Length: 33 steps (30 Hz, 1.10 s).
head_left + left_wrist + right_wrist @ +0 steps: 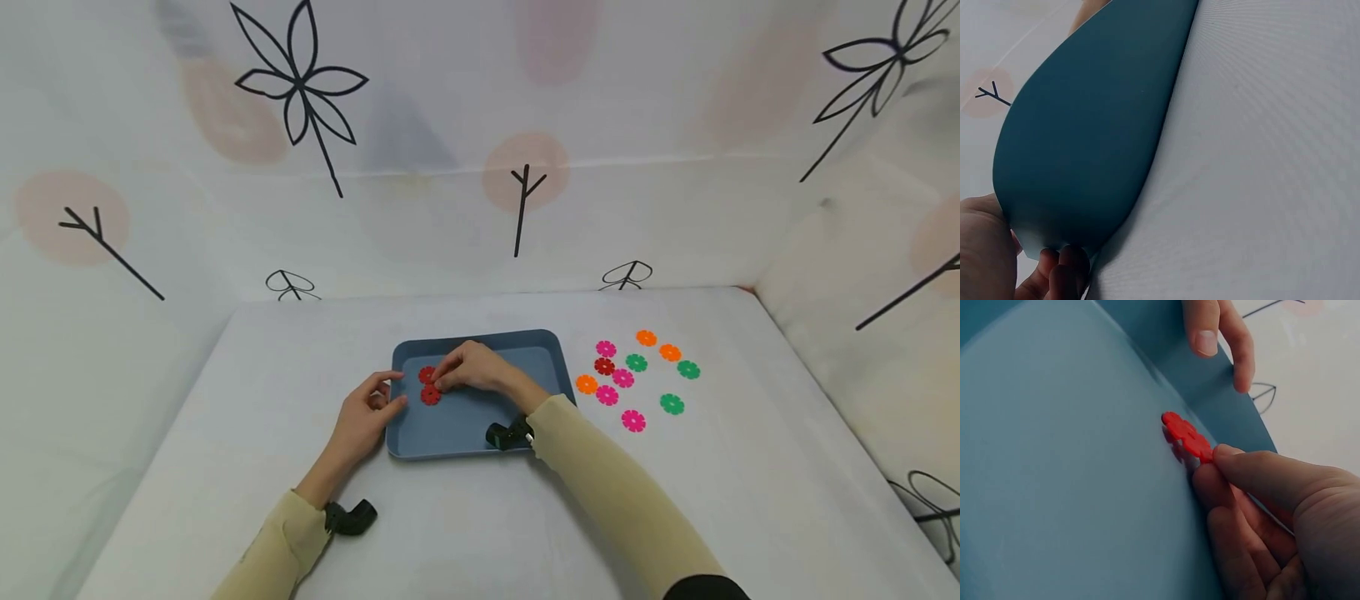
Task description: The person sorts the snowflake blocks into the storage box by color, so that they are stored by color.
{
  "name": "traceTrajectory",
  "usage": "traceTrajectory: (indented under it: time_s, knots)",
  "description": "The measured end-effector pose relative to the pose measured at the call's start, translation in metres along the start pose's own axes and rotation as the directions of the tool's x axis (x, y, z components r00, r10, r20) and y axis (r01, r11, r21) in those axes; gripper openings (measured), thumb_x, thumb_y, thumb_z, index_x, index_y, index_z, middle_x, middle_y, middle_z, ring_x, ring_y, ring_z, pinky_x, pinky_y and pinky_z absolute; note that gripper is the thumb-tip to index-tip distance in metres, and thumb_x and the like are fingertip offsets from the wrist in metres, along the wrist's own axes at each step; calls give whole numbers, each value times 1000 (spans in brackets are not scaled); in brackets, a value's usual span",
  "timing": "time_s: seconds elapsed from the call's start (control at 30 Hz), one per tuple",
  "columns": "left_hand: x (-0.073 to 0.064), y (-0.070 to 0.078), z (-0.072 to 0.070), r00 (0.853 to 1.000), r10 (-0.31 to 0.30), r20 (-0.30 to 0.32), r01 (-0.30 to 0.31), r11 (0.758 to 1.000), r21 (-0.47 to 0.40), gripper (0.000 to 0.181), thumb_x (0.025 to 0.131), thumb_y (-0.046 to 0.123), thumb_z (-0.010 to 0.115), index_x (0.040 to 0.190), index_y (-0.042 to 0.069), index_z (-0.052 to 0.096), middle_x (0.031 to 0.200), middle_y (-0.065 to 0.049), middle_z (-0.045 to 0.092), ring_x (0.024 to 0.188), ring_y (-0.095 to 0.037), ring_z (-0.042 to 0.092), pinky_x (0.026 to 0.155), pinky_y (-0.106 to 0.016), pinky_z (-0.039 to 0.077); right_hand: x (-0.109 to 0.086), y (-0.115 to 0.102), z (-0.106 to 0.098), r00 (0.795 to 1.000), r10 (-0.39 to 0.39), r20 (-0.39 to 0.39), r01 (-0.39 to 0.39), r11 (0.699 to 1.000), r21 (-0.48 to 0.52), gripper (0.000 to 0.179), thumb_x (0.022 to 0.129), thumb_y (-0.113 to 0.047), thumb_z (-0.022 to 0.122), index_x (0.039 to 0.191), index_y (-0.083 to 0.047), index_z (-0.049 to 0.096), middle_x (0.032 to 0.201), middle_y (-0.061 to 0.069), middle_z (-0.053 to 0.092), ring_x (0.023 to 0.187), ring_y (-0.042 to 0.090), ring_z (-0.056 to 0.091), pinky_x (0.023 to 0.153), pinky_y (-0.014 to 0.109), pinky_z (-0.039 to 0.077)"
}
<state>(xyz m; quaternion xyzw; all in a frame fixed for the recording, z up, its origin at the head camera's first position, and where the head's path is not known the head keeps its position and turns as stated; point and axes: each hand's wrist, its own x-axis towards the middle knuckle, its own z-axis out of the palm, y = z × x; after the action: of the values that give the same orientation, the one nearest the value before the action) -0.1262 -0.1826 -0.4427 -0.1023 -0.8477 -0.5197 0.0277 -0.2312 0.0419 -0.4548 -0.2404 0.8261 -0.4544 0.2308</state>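
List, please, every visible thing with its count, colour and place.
Table: 1, white, lower head view
Tray: 1, blue-grey, on table
Red discs: 3, red, two in tray, one beside it
Pink discs: 4, pink, right of tray
Orange discs: 3, orange, right of tray
Green discs: 3, green, right of tray
Backdrop: 1, white with black drawings, around table
Wrist devices: 2, black, one per wrist
Sleeves: 2, beige, lower head view
Black item: 1, black, at right sleeve
Left hand: 1, bare, gripping tray's left edge
Right hand: 1, bare, over tray, pinching red disc
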Motion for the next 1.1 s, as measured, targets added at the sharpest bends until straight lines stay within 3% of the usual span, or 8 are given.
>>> traceTrajectory:
  time_s: [0.6,0.9,1.1]
  knots:
    - [1,1,0,1000,-5,9,5,1000,-7,36,93,4,69,126,-5,61,87,-10,52,60,-14,45,58,-24,37,-1,-2,-9,999,14,35,-17,995,102,16,88,-15,77,103,-9,79,95,1,74,82,15,69,74,29,54]
    - [1,1,-1,1000,4,15,-4,1000,-13,36,93,4,69,126,-5,60,87,-10,51,60,-15,44,58,-24,36,-9,-7,-33,999,3,53,-7,997,80,22,91,-11,73,111,-3,75,102,4,74,87,16,69,76,31,55]
    - [0,0,-2,1000,6,14,-6,1000,-7,36,93,4,69,126,-5,61,87,-10,51,61,-16,44,58,-24,36,-21,-4,-55,1000,-1,10,0,997,72,23,91,-9,72,112,1,74,103,7,74,90,22,69,78,33,55]
